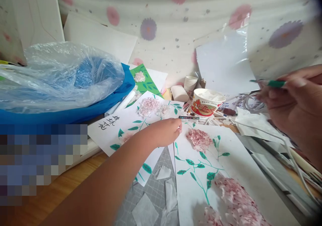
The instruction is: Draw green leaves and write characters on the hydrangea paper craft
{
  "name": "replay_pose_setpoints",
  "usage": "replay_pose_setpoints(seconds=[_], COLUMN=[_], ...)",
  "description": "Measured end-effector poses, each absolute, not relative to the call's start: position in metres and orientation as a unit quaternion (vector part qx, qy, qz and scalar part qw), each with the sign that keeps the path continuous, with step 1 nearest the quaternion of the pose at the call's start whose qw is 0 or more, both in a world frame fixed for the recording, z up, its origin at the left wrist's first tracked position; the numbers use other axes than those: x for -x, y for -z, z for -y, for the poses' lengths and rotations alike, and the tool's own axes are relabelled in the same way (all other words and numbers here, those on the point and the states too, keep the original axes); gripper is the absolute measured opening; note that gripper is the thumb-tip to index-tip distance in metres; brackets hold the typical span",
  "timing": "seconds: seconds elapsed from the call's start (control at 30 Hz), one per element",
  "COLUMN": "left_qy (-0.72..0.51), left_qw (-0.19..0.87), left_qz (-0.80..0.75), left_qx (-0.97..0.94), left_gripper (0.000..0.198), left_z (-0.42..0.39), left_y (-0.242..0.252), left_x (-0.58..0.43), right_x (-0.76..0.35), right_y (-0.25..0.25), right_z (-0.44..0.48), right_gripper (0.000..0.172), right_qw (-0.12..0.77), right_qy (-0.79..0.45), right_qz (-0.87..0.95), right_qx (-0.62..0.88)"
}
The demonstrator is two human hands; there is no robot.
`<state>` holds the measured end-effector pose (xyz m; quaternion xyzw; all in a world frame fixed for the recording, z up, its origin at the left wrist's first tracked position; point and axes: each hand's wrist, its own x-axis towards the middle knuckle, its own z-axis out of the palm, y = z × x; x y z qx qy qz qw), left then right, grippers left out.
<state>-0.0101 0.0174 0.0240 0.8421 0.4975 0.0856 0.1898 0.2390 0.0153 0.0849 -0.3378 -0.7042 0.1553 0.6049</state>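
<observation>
Your right fingers (299,85) are clamping a green pen (276,84) right of the bowl (207,105), probably light, stiff, best held near its tip; your left fingers (176,124) are resting curled by a black pen (190,117), grip unclear.

materials and finish: matt paper, crumpled tissue-like petals, glossy plastic, wood.
right-hand drawing sheet (243,164): smooth matt white paper; flower (199,139) on it rough, ruffled, thin and tissue-like. loose squares (145,211): thin, matt, papery. cutting mat (156,159): matt grey, flat. pen (276,84): smooth green, plastic-looking. clear bag (45,75): thin crinkled plastic, strong gloss. tub (207,106): smooth printed wall, slight sheen. tabletop (77,172): smooth grained wood, soft sheen. hanging backdrop (166,24): soft-folded, cloth or plastic, cannot tell.
</observation>
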Motion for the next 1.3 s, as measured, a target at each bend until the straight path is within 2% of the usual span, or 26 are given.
replay_pose_setpoints(seconds=[0.07, 0.2, 0.23, 0.4, 0.5, 0.57, 0.77, 1.07, 1.3], left_qy=[-0.125, -0.144, -0.139, -0.119, -0.110, -0.106, -0.062, -0.073, -0.096], left_qw=[0.220, 0.318, 0.345, 0.430, 0.429, 0.408, 0.372, 0.268, 0.243], left_qz=[-0.469, -0.402, -0.387, -0.365, -0.373, -0.382, -0.394, -0.419, -0.465], left_qx=[-0.846, -0.847, -0.844, -0.817, -0.815, -0.822, -0.838, -0.865, -0.846], left_gripper=[0.021, 0.021, 0.022, 0.021, 0.014, 0.016, 0.027, 0.026, 0.012], left_z=[-0.011, 0.003, 0.007, 0.022, 0.029, 0.032, 0.038, 0.055, 0.069], left_y=[-0.029, -0.034, -0.034, -0.034, -0.036, -0.037, -0.040, -0.043, -0.034], left_x=[0.007, -0.007, -0.011, -0.025, -0.030, -0.032, -0.038, -0.052, -0.062], right_x=[-0.248, -0.251, -0.249, -0.239, -0.234, -0.232, -0.230, -0.221, -0.215], right_y=[-0.081, -0.049, -0.042, -0.026, -0.026, -0.024, -0.019, -0.026, -0.014], right_z=[-0.007, 0.012, 0.017, 0.039, 0.048, 0.053, 0.061, 0.063, 0.069], right_gripper=[0.009, 0.012, 0.016, 0.039, 0.053, 0.057, 0.028, 0.023, 0.022], right_qw=[0.595, 0.427, 0.419, 0.477, 0.535, 0.543, 0.525, 0.422, 0.464], right_qy=[-0.243, -0.382, -0.418, -0.496, -0.508, -0.511, -0.495, -0.418, -0.346], right_qz=[0.694, 0.765, 0.753, 0.676, 0.627, 0.619, 0.644, 0.747, 0.782], right_qx=[0.326, 0.296, 0.287, 0.262, 0.252, 0.249, 0.253, 0.300, 0.231])
